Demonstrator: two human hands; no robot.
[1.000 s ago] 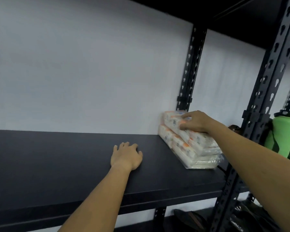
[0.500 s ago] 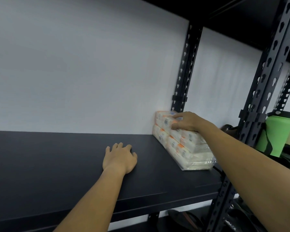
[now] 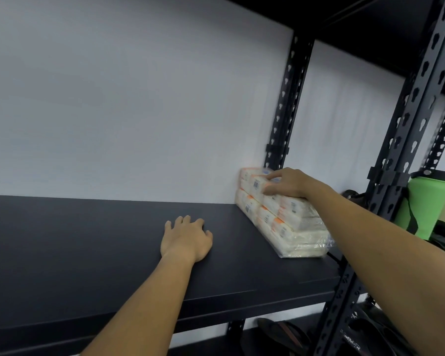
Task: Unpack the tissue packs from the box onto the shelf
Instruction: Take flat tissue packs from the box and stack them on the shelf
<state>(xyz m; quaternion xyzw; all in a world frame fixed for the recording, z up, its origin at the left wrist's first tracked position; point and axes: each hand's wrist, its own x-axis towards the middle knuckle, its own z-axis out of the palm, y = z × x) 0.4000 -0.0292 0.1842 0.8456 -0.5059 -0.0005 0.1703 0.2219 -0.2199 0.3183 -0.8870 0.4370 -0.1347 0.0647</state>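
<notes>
We face a plain white wall (image 3: 139,98) behind a black metal rack. Its slotted posts (image 3: 285,104) stand at one and three o'clock. At three o'clock a green bottle (image 3: 424,206) sits beyond the front post (image 3: 406,119).

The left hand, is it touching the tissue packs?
Apart. The head view shows the left hand resting flat on the shelf, with bare dark shelf between it and the tissue packs.

Right hand (image 3: 289,185) fingers were spread further over the top packs (image 3: 272,199); the thumb was lowered onto the side.
</notes>
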